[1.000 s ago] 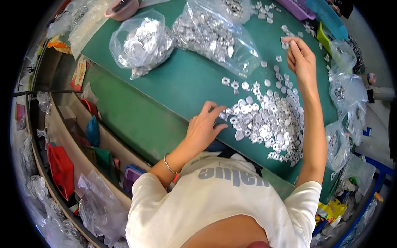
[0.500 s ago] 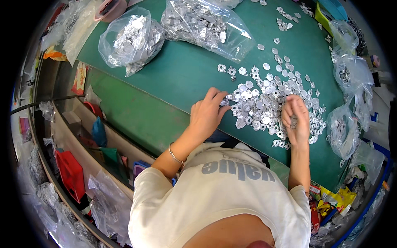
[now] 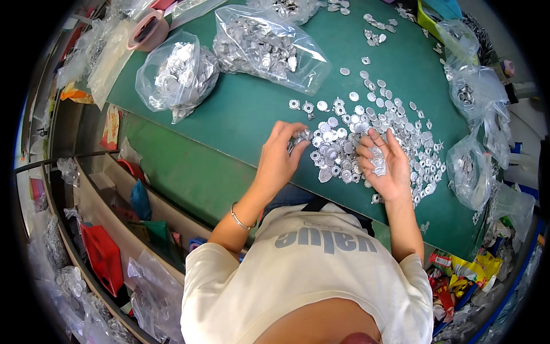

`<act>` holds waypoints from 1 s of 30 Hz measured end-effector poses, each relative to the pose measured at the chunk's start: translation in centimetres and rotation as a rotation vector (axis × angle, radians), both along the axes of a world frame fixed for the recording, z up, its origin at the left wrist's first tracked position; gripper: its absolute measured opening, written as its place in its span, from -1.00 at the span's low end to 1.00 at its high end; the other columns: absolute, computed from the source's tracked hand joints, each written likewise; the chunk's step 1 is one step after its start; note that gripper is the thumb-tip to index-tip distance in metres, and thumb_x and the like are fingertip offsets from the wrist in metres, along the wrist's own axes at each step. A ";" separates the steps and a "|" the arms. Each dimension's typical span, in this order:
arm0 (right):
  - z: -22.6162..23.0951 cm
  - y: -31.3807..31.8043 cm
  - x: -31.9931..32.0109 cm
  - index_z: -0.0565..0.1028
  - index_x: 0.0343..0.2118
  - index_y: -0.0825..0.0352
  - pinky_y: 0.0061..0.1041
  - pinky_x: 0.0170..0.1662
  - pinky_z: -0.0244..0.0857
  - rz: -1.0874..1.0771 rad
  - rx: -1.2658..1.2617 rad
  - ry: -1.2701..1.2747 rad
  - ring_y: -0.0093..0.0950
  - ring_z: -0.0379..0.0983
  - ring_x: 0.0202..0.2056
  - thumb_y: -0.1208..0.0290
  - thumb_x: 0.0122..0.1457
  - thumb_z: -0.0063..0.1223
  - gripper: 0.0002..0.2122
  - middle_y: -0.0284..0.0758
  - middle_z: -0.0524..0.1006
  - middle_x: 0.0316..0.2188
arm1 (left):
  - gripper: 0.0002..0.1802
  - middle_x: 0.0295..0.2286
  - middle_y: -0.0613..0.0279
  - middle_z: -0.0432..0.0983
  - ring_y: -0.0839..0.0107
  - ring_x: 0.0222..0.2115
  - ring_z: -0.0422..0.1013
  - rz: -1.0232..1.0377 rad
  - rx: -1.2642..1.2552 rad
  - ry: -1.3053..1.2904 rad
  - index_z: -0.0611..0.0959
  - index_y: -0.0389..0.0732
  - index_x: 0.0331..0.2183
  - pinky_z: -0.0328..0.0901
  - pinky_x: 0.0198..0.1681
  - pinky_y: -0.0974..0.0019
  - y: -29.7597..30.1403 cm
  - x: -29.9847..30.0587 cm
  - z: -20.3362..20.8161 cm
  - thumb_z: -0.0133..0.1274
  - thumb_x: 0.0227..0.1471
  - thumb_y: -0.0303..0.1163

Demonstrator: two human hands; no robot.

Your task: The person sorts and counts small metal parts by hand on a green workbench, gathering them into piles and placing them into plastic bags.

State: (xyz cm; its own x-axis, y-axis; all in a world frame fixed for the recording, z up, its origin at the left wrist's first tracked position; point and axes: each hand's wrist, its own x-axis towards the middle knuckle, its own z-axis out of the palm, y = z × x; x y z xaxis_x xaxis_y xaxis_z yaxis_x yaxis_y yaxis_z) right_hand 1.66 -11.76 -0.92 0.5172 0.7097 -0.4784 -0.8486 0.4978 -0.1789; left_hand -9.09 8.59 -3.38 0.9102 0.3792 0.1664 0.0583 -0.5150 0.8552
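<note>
Small silver metal discs [image 3: 335, 150], many with toothed rims and some ring-shaped, lie in a loose heap on the green tabletop [image 3: 240, 123]. At the heap's left edge my left hand [image 3: 279, 153] is closed, with a few silver metal pieces [image 3: 302, 136] between thumb and fingers. My right hand [image 3: 392, 174] is over the middle of the heap, palm turned up and fingers curled. Several silver metal pieces [image 3: 378, 163] rest in that palm, partly covered by the fingers. Their exact shape is hard to make out.
Clear plastic bags of metal pieces, one rounded bag [image 3: 182, 71] and one larger bag [image 3: 269, 49], stand at the far left. More filled bags [image 3: 471, 172] line the right edge. A pink bowl [image 3: 150, 34] sits at the far left corner. Below the table's left edge are open compartments [image 3: 123, 192].
My right hand has turned from palm down to palm up, showing metal pieces in it. My left hand has drawn slightly away from the heap with its pieces. The view has shifted a little.
</note>
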 end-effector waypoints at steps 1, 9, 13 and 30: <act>0.1 0.2 -0.1 0.37 -0.19 0.41 -0.57 -0.50 0.08 -0.012 -0.026 0.011 -0.48 0.18 -0.45 0.18 0.23 -0.20 -0.66 -0.29 0.30 -0.42 | -0.80 -0.46 0.34 0.35 0.51 -0.58 0.29 -0.027 -0.136 -0.004 0.51 -0.23 -0.28 0.17 -0.56 0.46 0.2 -0.1 0.0 0.07 -0.05 -0.50; -0.2 0.6 -0.6 0.37 -0.27 0.37 -0.58 -0.53 0.05 0.029 -0.023 -0.054 -0.51 0.14 -0.51 0.33 0.21 -0.19 -0.80 -0.34 0.25 -0.50 | -0.76 -0.44 0.49 0.30 0.78 -0.65 0.07 0.003 -0.870 0.129 0.49 -0.24 -0.20 -0.05 -0.64 0.67 0.3 -0.4 3.3 0.04 0.03 -0.45; -0.6 0.3 -0.4 0.36 -0.29 0.37 -0.61 -0.58 0.01 0.044 0.006 -0.091 -0.55 0.11 -0.55 0.39 0.19 -0.18 -0.85 -0.37 0.24 -0.52 | -0.70 -0.45 0.23 0.35 0.41 -0.42 0.32 0.077 -0.122 -0.077 0.52 -0.26 -0.27 0.23 -0.34 0.41 1.8 0.9 6.9 0.14 -0.16 -0.53; 0.0 0.3 -0.9 0.38 -0.18 0.41 -0.46 -0.20 0.20 -0.198 0.194 0.059 -0.40 0.26 -0.30 0.23 0.20 -0.18 -0.69 -0.26 0.36 -0.35 | -0.61 -0.50 0.25 0.36 0.67 -0.68 0.16 -0.425 -1.523 0.114 0.44 -0.34 -0.14 0.05 -0.70 0.62 0.9 1.1 6.4 -0.18 0.17 -0.21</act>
